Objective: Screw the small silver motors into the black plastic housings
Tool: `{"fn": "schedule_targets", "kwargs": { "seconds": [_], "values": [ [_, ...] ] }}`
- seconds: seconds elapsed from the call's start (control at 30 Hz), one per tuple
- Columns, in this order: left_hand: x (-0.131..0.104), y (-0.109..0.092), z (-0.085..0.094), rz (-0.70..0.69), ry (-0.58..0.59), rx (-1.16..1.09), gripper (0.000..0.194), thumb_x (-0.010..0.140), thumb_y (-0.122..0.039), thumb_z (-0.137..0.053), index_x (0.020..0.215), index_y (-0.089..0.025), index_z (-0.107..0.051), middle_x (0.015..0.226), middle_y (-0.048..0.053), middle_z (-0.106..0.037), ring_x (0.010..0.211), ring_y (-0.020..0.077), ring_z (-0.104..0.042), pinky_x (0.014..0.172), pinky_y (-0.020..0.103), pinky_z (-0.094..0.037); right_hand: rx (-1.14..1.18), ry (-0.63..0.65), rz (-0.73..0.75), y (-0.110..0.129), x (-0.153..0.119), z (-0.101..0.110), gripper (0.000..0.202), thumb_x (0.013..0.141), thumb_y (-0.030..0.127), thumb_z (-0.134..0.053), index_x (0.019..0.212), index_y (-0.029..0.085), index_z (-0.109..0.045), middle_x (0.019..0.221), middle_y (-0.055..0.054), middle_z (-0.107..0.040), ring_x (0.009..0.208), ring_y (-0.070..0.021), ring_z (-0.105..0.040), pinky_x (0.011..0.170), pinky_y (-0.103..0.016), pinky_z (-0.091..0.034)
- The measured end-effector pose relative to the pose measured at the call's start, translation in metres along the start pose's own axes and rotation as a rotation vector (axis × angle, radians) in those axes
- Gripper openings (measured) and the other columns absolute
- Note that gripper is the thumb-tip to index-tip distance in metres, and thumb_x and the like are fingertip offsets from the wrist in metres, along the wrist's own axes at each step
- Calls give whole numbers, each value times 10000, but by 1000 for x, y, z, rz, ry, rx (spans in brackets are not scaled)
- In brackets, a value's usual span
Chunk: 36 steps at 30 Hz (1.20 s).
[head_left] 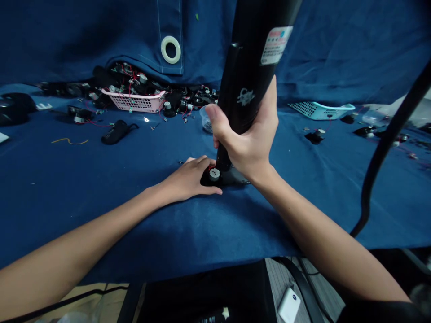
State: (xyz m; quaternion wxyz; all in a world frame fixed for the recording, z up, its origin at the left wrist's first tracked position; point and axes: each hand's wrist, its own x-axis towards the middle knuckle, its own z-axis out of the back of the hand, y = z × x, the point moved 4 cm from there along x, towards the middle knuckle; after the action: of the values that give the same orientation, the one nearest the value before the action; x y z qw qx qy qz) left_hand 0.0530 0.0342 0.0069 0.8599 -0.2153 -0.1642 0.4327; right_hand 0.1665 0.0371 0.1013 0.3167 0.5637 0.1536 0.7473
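Observation:
My right hand (251, 132) is wrapped around a thick black electric screwdriver (244, 85) with a white label and a silver logo. The tool stands nearly upright, its lower end over a black plastic part (232, 176) on the blue cloth; its tip is hard to make out. My left hand (193, 179) grips the left end of that part between thumb and fingers, around a small silver motor (214, 174) with red wires. Much of the part is hidden by my hands and the tool. Just behind the tool stands a small clear cup (206, 120) of tiny metal pieces.
A pink basket (138, 102) and a heap of black parts with motors and wires lie at the back left. A black casing (118, 132) lies nearer. At the right are a turquoise basket (321, 111) and loose parts. A thick black cable (380, 157) crosses the right side.

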Motion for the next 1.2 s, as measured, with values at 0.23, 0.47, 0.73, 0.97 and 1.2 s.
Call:
{"fn": "schedule_targets", "kwargs": {
  "seconds": [0.23, 0.47, 0.73, 0.97, 1.2],
  "values": [
    [-1, 0, 0, -9, -7, 1, 710, 771, -646, -685, 1289, -197, -499, 1288, 101, -583, 1132, 331, -552, 956, 437, -450, -11, -203, 16, 0, -4, 3, 555, 883, 467, -613, 1311, 269, -320, 999, -27, -638, 940, -197, -687, 855, -353, -582],
    [-1, 1, 0, -17, -3, -5, 667, 772, -631, -691, 1259, -209, -517, 1261, 88, -598, 1124, 326, -559, 948, 436, -451, -29, -219, 36, 2, -3, 5, 535, 875, 446, -632, 1291, 262, -350, 1029, -28, -640, 934, -187, -693, 868, -335, -584],
    [0, 2, -1, -12, 1, -13, 699, 770, -640, -687, 1291, -210, -506, 1318, 102, -580, 1169, 347, -546, 955, 455, -449, -22, -184, 22, 2, -4, 3, 571, 904, 475, -582, 1351, 265, -293, 1010, -22, -631, 931, -192, -701, 847, -339, -593],
    [1, 0, 0, -21, 10, -23, 688, 767, -600, -710, 1296, -210, -503, 1352, 100, -571, 1230, 340, -526, 1027, 477, -402, -52, -146, -1, 2, -5, 3, 635, 908, 525, -569, 1401, 270, -261, 1016, -35, -640, 1006, -211, -693, 822, -326, -598],
    [2, -1, 0, -15, 9, -19, 712, 756, -576, -726, 1315, -207, -486, 1369, 113, -557, 1271, 342, -502, 1061, 489, -376, 3, -171, 45, 3, -4, 3, 614, 886, 551, -591, 1357, 278, -307, 978, -13, -638, 970, -186, -686, 802, -322, -595]
  ]
}}
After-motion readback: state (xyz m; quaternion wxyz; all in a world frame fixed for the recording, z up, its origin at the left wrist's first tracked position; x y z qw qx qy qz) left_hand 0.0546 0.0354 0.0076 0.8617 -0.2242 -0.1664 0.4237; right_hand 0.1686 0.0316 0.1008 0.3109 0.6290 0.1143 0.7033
